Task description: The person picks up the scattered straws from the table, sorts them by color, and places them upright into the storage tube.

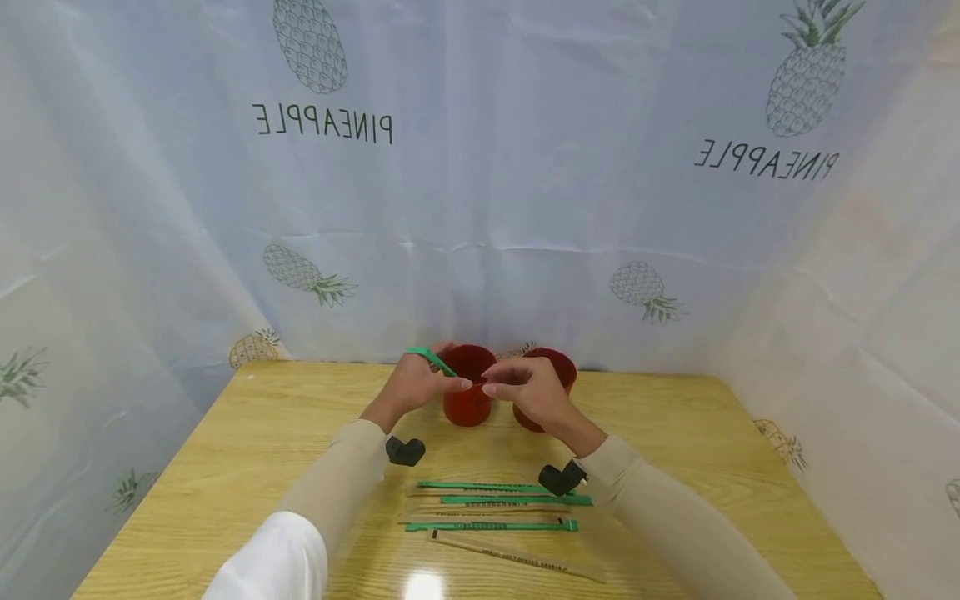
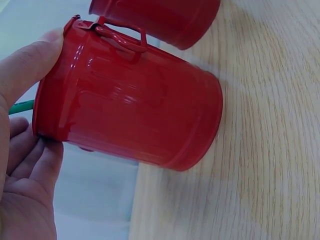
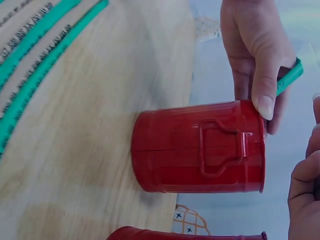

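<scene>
A small red metal pail (image 1: 467,408) with a folded side handle stands upright on the table. My left hand (image 1: 420,382) grips its rim, the thumb on the near side and the fingers across on the other side, as the left wrist view (image 2: 30,165) shows. A green paper-wrapped straw (image 1: 431,359) leans out over the rim by that hand, its lower end hidden inside the pail. My right hand (image 1: 534,390) hovers at the rim's right side with loosely bent fingers, holding nothing visible. A second red pail (image 1: 558,363) stands just behind it, partly covered.
Several green and brown printed paper-wrapped straws (image 1: 491,527) lie roughly parallel on the wooden table (image 1: 285,467) nearer me. One brown straw (image 1: 517,557) lies slanted in front. A white pineapple-print curtain (image 1: 480,183) hangs behind the table's far edge.
</scene>
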{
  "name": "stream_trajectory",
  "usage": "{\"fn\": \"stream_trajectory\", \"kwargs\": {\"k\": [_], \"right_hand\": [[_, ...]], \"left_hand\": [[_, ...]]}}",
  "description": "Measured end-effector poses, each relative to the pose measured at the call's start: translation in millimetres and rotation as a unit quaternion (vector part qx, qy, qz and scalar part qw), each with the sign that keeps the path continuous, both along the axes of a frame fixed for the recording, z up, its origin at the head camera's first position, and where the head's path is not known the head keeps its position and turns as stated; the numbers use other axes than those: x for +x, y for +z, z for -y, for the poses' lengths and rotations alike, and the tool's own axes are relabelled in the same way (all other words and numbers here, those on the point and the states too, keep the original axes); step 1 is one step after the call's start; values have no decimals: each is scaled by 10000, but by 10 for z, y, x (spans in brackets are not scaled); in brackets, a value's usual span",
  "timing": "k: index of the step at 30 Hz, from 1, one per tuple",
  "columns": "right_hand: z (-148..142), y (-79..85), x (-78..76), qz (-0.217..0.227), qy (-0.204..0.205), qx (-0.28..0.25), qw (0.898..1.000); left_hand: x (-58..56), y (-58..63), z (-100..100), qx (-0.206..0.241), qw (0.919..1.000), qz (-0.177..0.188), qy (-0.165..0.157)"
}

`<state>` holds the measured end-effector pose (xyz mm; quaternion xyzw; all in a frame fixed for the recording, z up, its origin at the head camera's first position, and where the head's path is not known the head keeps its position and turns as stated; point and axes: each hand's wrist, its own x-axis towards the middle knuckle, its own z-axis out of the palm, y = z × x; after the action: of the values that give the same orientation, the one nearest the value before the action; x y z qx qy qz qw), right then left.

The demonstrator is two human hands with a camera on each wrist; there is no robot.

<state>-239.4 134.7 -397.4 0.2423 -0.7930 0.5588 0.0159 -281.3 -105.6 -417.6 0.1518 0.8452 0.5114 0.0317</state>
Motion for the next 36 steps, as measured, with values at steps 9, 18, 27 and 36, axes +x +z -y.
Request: {"fn": "stream_trajectory", "kwargs": {"k": [9, 18, 27, 36], "right_hand": [[-136, -81, 157, 259, 122, -190, 9994], [-373, -272, 399, 607, 123, -173, 9979], [-620, -519, 533, 872, 56, -60, 9962], [-749, -730, 612, 1134, -145, 320, 9929]], "left_hand": [[-6, 5, -5, 82, 10000, -4, 27], [0, 8, -9, 3, 10000, 63, 7], [1, 38, 3, -30, 9999, 105, 63], [-8, 31, 5, -92, 9999, 91, 56]]}}
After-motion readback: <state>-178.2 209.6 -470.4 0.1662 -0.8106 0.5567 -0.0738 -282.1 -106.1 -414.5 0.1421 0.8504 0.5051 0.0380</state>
